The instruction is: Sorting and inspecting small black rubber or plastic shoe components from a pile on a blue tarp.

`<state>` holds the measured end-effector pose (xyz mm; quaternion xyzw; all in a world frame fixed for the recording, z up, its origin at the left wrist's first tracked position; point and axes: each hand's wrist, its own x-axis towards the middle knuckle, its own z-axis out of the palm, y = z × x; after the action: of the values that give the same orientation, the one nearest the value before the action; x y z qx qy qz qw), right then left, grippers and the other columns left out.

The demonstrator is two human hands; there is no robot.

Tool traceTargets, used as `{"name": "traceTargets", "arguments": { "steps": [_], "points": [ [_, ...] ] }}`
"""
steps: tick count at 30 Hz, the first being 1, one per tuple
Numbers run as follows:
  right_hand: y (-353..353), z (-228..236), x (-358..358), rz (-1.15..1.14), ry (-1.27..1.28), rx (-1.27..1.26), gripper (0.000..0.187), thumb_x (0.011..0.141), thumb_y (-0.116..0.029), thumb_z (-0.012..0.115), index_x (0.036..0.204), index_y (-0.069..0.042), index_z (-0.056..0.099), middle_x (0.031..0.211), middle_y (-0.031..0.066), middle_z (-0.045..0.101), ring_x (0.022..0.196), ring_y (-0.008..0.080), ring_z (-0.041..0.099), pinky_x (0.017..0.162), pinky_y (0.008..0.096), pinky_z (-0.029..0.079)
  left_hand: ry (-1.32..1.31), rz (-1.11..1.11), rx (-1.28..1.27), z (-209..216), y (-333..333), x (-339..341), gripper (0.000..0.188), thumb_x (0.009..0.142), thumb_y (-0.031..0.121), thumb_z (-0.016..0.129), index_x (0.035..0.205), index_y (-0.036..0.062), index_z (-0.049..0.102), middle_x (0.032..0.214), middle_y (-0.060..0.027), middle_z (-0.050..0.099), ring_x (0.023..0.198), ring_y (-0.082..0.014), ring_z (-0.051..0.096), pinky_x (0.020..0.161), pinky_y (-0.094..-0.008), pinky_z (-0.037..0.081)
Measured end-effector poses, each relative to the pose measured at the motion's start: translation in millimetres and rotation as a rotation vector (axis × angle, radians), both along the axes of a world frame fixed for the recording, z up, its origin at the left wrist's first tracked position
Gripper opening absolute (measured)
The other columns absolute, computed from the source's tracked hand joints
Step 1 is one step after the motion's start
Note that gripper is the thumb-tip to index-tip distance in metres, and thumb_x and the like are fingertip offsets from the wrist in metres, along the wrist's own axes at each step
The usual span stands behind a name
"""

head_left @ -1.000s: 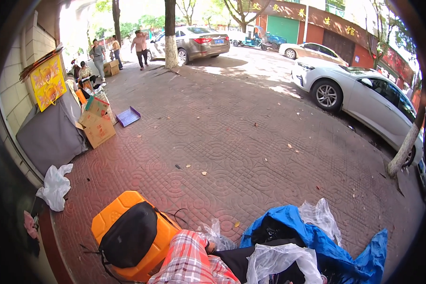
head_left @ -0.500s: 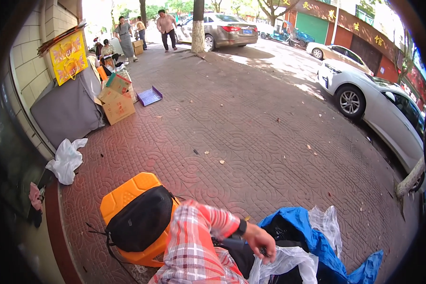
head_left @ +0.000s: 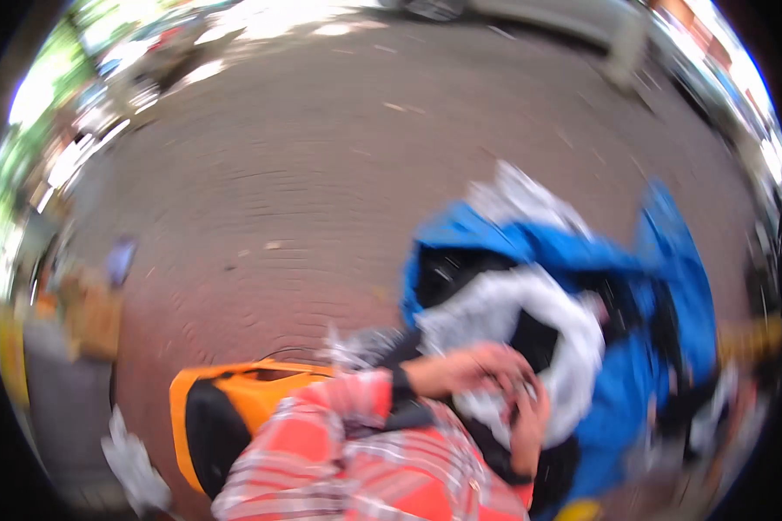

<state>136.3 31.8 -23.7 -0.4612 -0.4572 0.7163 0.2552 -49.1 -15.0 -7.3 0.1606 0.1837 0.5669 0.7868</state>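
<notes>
My left hand (head_left: 473,369), a dark band on its wrist, reaches across from the left in a red-and-white plaid sleeve. Close below it is my right hand (head_left: 526,425), with the fingertips of both hands meeting. The fingers look closed around something small and dark, too blurred to name. Beneath and beyond the hands lies a crumpled white plastic bag (head_left: 573,334), its mouth spread around a dark inside. It rests on a large blue sheet or bag (head_left: 608,425) with black material in its folds. An orange hard case (head_left: 265,391) with a black front (head_left: 208,434) stands to my left.
Patterned reddish paving (head_left: 278,191) stretches ahead. Cardboard boxes (head_left: 94,317), a grey covered stand (head_left: 65,382) and a white plastic bag (head_left: 135,464) lie at the left. A tree trunk (head_left: 627,48) and a parked car (head_left: 547,17) are at the far edge.
The view has swung right and down, blurring the scene. My right hand has come into sight and met my left hand over the white plastic bag.
</notes>
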Motion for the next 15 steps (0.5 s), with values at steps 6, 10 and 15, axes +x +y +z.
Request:
{"name": "traceTargets", "arguments": {
  "steps": [6, 10, 15],
  "points": [
    [2, 21, 11, 0.065, 0.180, -0.107, 0.022, 0.089, -0.006, 0.047, 0.108, 0.003, 0.042, 0.076, 0.0121, 0.059, 0.055, 0.0144, 0.058, 0.042, 0.0218, 0.044, -0.046, 0.028, -0.249, -10, 10, 3, 0.024, 0.084, 0.017, 0.060, 0.103, 0.0037, 0.055, 0.086, -0.0056, 0.057, 0.076, -0.0126, 0.058, 0.058, -0.0220, 0.048],
    [-5, 17, 31, 0.018, 0.174, -0.103, 0.020, 0.089, -0.006, 0.047, 0.106, 0.003, 0.043, 0.075, 0.0118, 0.059, 0.057, 0.0150, 0.060, 0.042, 0.0211, 0.045, -0.079, -0.047, -0.321, -15, 15, 21, 0.022, 0.084, 0.014, 0.060, 0.102, 0.0035, 0.055, 0.088, -0.0063, 0.058, 0.078, -0.0137, 0.059, 0.059, -0.0228, 0.049],
    [-12, 22, 35, 0.048, 0.167, -0.097, 0.020, 0.089, -0.007, 0.046, 0.106, 0.003, 0.044, 0.075, 0.0123, 0.060, 0.055, 0.0150, 0.060, 0.040, 0.0210, 0.044, -0.268, -0.187, -0.253, -25, 10, 23, 0.019, 0.083, 0.008, 0.058, 0.101, 0.0024, 0.057, 0.089, -0.0064, 0.059, 0.078, -0.0134, 0.059, 0.059, -0.0211, 0.048]
  ]
}}
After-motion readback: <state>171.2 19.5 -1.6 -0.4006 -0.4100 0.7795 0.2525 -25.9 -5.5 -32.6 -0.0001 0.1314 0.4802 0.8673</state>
